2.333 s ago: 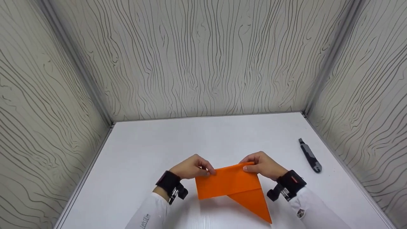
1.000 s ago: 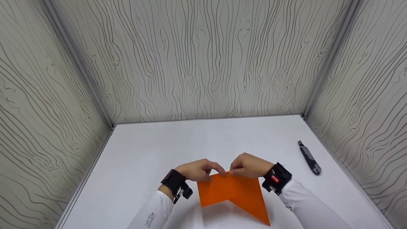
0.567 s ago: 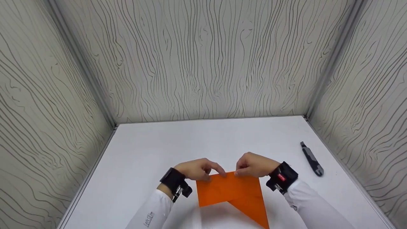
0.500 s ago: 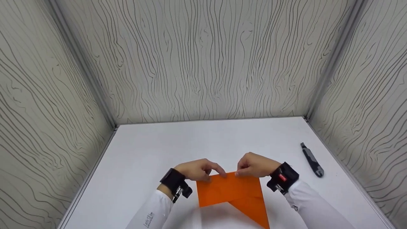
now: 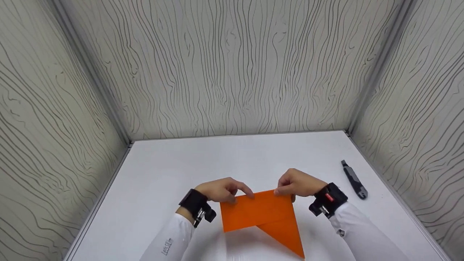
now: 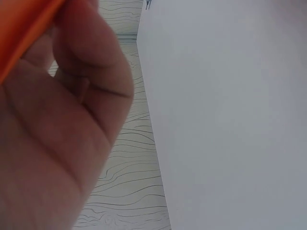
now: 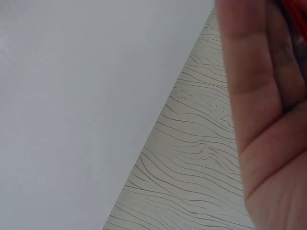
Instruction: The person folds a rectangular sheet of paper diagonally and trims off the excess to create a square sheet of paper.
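A folded sheet of orange paper [image 5: 257,212] is held up between both hands in the head view, its lower right part hanging down as a pointed flap. My left hand [image 5: 221,189] pinches the top edge near the left corner, index finger stretched along the edge. My right hand [image 5: 301,183] pinches the same edge at the right corner, thumb in front and fingers behind. In the left wrist view an orange strip of the paper [image 6: 24,28] shows past the curled fingers. Only a dark red-orange sliver shows beside the fingers in the right wrist view.
A grey and black utility knife [image 5: 354,180] lies on the white table [image 5: 181,159] at the right. Panels with a wood-grain line pattern [image 5: 232,72] enclose the table at the back and both sides. Each wrist wears a black strap with a small camera.
My right hand has slid along the paper's top edge from near the middle outward to the right corner. The left hand keeps its grip, and the paper has shifted slightly left and up.
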Demonstrator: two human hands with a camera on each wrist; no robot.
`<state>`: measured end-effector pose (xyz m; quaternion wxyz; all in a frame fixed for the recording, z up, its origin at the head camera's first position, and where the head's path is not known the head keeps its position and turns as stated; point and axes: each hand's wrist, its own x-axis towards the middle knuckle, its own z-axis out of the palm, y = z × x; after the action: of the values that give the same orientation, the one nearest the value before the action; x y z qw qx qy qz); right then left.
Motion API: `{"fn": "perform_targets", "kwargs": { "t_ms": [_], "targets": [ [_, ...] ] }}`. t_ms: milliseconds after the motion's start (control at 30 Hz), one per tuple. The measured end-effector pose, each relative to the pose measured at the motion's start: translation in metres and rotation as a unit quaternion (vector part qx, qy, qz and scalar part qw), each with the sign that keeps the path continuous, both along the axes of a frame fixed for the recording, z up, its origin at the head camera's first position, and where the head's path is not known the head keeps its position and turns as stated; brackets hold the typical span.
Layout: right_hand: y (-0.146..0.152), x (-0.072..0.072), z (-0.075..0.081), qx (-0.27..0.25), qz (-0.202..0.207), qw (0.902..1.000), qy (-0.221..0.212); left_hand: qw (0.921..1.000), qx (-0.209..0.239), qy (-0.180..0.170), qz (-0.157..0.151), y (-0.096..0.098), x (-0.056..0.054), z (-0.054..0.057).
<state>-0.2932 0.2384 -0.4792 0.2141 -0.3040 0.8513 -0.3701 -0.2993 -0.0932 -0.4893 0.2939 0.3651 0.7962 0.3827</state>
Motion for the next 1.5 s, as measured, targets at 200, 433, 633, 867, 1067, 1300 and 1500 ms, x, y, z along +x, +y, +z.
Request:
{"fn": "perform_targets", "kwargs": {
  "t_ms": [200,433,633,867,1067,1300,1500],
  "targets": [
    [0.010,-0.003,-0.004,-0.071,0.034,0.9962,-0.038,0.9998,0.011,-0.012,0.009,-0.005,-0.002,0.001],
    [0.012,-0.002,-0.007,-0.100,-0.022,0.9946,-0.016,0.9980,0.026,-0.057,0.015,-0.012,-0.004,0.001],
    [0.010,-0.001,-0.009,-0.113,-0.019,0.9933,-0.016,0.9976,0.029,-0.062,-0.001,-0.007,-0.003,0.001],
    [0.004,-0.001,-0.012,-0.104,-0.019,0.9944,0.009,0.9992,-0.018,0.000,0.035,0.014,0.003,0.003],
    [-0.006,0.002,-0.015,-0.099,0.000,0.9942,0.041,0.9904,-0.045,0.115,0.063,0.036,0.008,0.004],
    [-0.007,0.003,-0.014,-0.110,-0.004,0.9919,0.062,0.9844,-0.068,0.137,0.087,0.041,0.013,0.004],
    [-0.002,0.003,-0.015,-0.109,-0.013,0.9922,0.058,0.9854,-0.073,0.130,0.082,0.033,0.009,0.001]
  ]
}}
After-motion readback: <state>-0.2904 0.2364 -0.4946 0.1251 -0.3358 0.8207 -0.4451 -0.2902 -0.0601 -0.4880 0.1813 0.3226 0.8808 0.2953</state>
